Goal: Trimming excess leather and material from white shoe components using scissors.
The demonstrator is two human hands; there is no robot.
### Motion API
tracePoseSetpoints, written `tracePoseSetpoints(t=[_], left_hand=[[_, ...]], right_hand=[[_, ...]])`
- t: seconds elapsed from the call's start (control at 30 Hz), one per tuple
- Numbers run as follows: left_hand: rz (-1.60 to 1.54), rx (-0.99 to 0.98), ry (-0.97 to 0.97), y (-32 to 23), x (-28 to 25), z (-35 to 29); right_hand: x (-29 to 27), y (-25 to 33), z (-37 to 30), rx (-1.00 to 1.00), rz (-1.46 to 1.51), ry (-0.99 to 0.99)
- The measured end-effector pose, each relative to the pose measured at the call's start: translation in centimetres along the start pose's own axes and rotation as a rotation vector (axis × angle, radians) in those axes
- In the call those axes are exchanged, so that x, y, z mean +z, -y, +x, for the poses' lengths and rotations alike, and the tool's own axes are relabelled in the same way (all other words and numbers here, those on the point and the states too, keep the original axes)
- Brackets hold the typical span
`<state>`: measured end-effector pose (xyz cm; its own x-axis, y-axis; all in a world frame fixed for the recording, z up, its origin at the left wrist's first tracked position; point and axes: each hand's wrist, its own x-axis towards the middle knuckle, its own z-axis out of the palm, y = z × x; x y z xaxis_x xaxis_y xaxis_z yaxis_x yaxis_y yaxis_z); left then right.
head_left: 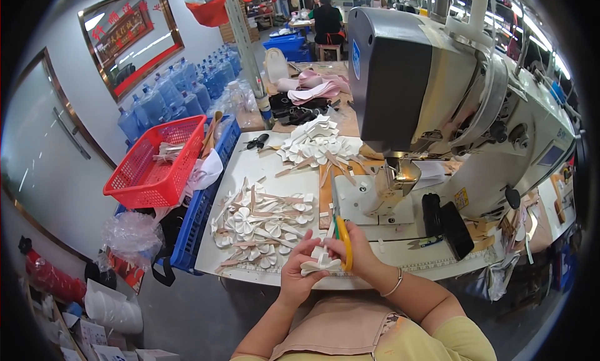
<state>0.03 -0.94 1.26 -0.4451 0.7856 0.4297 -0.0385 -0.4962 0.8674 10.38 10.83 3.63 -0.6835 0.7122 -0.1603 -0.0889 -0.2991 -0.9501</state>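
Scissors [347, 245] with a yellow handle are noted at the lower centre of the frame, in the grasp of the right hand [364, 255], whose fingers are closed around the handle; the blades point toward the upper part of the frame, and I am unable to determine whether they are parted. I find the left hand [299, 270] just beside it, fingers curled and gripping a white flower-shaped piece [320, 263], which lies between the two hands near the front edge of the table [234, 170]. Left of centre I record a heap of white flower pieces with beige strips [259, 230]; a second white heap [315, 142] sits above it, near the centre. The sewing machine [400, 80] fills the upper right, with a black phone [457, 230] lying below it, right of centre. At mid-left I log a red basket [156, 192] beside a blue crate [203, 214].
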Motion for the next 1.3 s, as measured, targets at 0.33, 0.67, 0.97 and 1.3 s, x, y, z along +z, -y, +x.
tracePoseSetpoints(t=[0.33,0.67,0.97,1.3], left_hand=[[-0.612,-0.149,-0.177,-0.6,-2.4,0.4],[-0.455,-0.102,-0.089,-0.8,-2.3,0.9],[-0.376,-0.081,-0.063,-0.5,-2.2,0.7],[-0.293,-0.134,-0.036,-0.5,-2.4,0.6]], right_hand=[[-3.3,1.6,-3.4,0.238,-0.238,0.148],[-6.3,5.4,-5.7,-0.347,-0.957,0.339],[-6.3,6.0,-5.7,-0.549,-1.152,0.307],[-6.5,4.7,-6.2,-0.530,-1.156,0.333]])
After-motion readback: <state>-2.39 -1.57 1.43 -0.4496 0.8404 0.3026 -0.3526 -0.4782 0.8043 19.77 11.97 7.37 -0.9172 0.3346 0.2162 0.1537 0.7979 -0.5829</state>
